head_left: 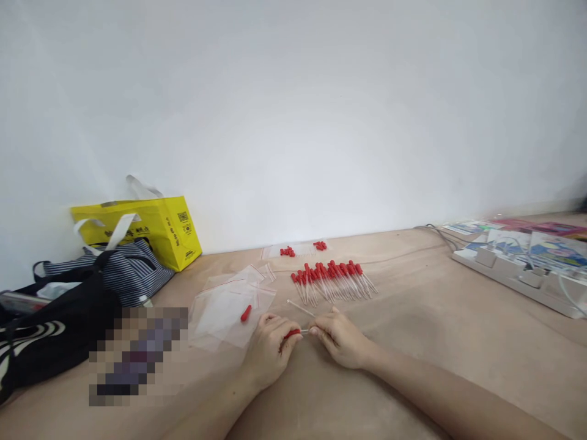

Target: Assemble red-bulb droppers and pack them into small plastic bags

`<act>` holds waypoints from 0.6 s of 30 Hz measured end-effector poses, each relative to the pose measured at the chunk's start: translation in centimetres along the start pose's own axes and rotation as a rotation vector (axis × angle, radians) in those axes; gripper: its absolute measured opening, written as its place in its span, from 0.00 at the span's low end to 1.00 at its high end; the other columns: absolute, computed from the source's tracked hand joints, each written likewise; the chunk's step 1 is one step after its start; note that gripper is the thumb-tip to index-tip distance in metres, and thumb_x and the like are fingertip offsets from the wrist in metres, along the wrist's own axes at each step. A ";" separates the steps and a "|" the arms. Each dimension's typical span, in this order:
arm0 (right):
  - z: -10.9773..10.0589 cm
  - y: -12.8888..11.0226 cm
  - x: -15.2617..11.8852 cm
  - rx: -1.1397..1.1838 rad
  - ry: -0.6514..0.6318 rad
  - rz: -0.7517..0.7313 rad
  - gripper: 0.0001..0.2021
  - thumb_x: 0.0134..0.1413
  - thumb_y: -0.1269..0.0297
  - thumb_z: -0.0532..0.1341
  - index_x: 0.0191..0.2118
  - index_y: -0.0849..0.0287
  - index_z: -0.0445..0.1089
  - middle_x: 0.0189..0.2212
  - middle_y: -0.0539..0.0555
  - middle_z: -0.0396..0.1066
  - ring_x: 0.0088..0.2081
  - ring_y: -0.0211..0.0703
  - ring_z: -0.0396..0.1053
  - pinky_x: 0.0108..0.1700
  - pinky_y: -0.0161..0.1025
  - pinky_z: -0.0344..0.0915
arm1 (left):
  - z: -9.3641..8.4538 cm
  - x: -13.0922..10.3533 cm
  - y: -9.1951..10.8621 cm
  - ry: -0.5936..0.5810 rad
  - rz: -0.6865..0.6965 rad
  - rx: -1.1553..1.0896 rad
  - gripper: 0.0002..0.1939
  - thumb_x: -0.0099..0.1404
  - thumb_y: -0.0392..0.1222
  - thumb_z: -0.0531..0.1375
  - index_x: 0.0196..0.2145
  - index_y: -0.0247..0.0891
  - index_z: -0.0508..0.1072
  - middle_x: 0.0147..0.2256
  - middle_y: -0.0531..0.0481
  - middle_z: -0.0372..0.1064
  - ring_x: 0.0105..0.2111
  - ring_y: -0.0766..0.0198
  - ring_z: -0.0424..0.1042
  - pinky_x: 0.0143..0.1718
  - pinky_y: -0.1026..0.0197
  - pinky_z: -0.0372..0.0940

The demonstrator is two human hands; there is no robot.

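My left hand point(273, 348) is closed around a red rubber bulb point(292, 333). Pinched in my right hand point(342, 338) is a thin clear dropper tube point(305, 331), whose end meets the bulb or goes into it; I cannot tell which. Another clear tube point(300, 307) slants out just beyond my right fingers, its near end hidden by them. Behind both hands lies a row of droppers point(332, 281) with red bulbs on clear tubes. One loose red bulb point(246, 313) rests to the left on flat clear zip bags point(224, 305).
Small red bulbs point(288, 251) lie on a clear bag near the wall. At left stand a yellow bag point(178, 235), a striped bag point(142, 269) and a black bag point(59, 330), beside a pixelated patch. A white power strip point(513, 278) with plugs and cables sits at right.
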State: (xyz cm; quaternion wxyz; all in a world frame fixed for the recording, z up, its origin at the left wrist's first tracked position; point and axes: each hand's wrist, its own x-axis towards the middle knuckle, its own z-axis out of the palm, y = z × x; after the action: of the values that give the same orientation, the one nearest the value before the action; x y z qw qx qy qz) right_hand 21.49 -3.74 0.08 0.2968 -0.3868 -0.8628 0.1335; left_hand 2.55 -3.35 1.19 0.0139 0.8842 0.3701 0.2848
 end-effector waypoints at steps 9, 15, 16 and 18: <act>-0.8 1.3 0.0 -0.187 0.204 0.081 0.11 0.54 0.69 0.50 0.37 0.54 0.69 0.30 0.53 0.69 0.35 0.41 0.62 0.37 0.39 0.49 | -1.1 0.5 -1.9 0.038 -0.150 0.126 0.15 0.58 0.47 0.56 0.43 0.43 0.66 0.42 0.49 0.68 0.43 0.55 0.63 0.44 0.52 0.53; -1.1 5.2 2.0 -0.245 0.585 0.554 0.10 0.51 0.67 0.50 0.38 0.58 0.67 0.30 0.53 0.70 0.36 0.44 0.63 0.40 0.42 0.47 | -2.1 0.1 -5.9 0.085 -0.520 0.362 0.15 0.56 0.39 0.57 0.43 0.37 0.68 0.44 0.43 0.65 0.45 0.50 0.62 0.42 0.51 0.57; -1.2 5.7 2.4 -0.262 0.601 0.601 0.10 0.51 0.66 0.51 0.37 0.58 0.66 0.29 0.53 0.71 0.36 0.45 0.63 0.40 0.43 0.47 | -2.2 0.0 -6.4 0.074 -0.533 0.360 0.14 0.56 0.38 0.56 0.41 0.36 0.69 0.43 0.42 0.66 0.44 0.51 0.63 0.41 0.53 0.58; -1.1 6.4 3.2 -0.301 0.605 0.661 0.08 0.51 0.66 0.51 0.35 0.58 0.66 0.28 0.53 0.71 0.36 0.46 0.63 0.40 0.43 0.47 | -2.4 -0.1 -7.1 0.057 -0.535 0.344 0.11 0.57 0.37 0.56 0.38 0.35 0.70 0.40 0.43 0.68 0.42 0.53 0.65 0.41 0.55 0.59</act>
State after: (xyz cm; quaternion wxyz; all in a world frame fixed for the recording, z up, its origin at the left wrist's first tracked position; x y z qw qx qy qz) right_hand 24.19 2.89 -0.68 0.4170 -0.7010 -0.5781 -0.0244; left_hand -3.30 1.29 1.46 -0.0719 0.7367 0.6323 0.2289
